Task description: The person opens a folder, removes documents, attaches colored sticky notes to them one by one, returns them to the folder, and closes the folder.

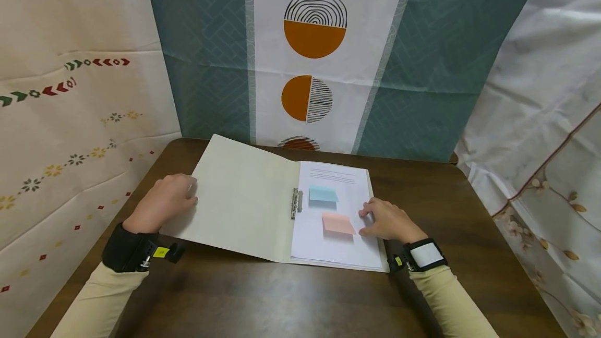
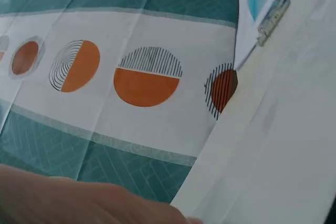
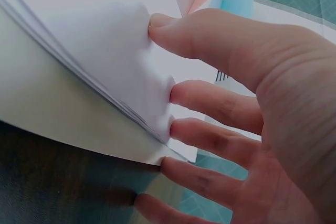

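Observation:
An open cream folder [image 1: 239, 197] lies on the table, its left cover tilted up a little. My left hand [image 1: 164, 202] grips the outer edge of that cover; in the left wrist view only part of the hand [image 2: 89, 200] shows. A stack of white paper [image 1: 307, 239] rests on the folder's right side, beside a metal ring clip [image 1: 295, 203] at the spine. Blue [image 1: 323, 193] and pink [image 1: 338, 223] sticky notes stand out from the top sheet. My right hand [image 1: 392, 220] touches the paper's right edge with spread fingertips, some reaching the folder's edge.
The brown wooden table [image 1: 244, 301] extends around the folder. Behind it hangs a teal and white cloth [image 1: 206, 67] with orange half-circles. Patterned cloths hang at the left [image 1: 84, 160] and right [image 1: 530, 93].

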Tool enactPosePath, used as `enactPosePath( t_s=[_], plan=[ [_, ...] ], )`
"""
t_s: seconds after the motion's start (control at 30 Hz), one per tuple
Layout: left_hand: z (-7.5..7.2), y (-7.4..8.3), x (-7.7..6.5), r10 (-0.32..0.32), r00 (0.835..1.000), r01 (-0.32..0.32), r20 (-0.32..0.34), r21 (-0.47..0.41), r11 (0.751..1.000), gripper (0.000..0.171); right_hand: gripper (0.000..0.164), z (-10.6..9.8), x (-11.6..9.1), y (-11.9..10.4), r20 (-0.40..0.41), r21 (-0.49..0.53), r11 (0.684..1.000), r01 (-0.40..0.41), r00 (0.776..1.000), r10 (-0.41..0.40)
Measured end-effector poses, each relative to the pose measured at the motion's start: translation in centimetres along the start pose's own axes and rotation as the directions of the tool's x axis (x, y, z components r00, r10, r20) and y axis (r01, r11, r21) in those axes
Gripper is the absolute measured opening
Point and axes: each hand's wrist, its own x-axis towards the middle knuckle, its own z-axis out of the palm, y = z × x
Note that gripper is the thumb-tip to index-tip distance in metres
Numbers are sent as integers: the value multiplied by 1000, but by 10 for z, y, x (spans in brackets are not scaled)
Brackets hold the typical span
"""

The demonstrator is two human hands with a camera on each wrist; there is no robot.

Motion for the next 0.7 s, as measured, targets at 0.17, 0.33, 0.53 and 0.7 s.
enactPosePath(
  t_s=[0.17, 0.33, 0.53, 0.7],
  plan=[
    [2, -4, -1, 73, 997, -73, -36, 18, 997, 35, 49, 0, 0, 1, 0, 4, 1000, -5, 1000, 5],
    [-2, -5, -1, 133, 991, -132, -28, 38, 991, 34, 48, 0, -1, 1, 6, 11, 1000, -14, 1000, 14],
    [-12, -3, -3, 216, 973, -213, -78, 51, 976, 30, 47, 0, -2, 1, 6, 18, 1000, -24, 1000, 24],
    [-27, 2, -3, 232, 968, -232, -101, 4, 973, 34, 46, -1, -2, 1, 6, 20, 1000, -17, 1000, 17]
  ],
)
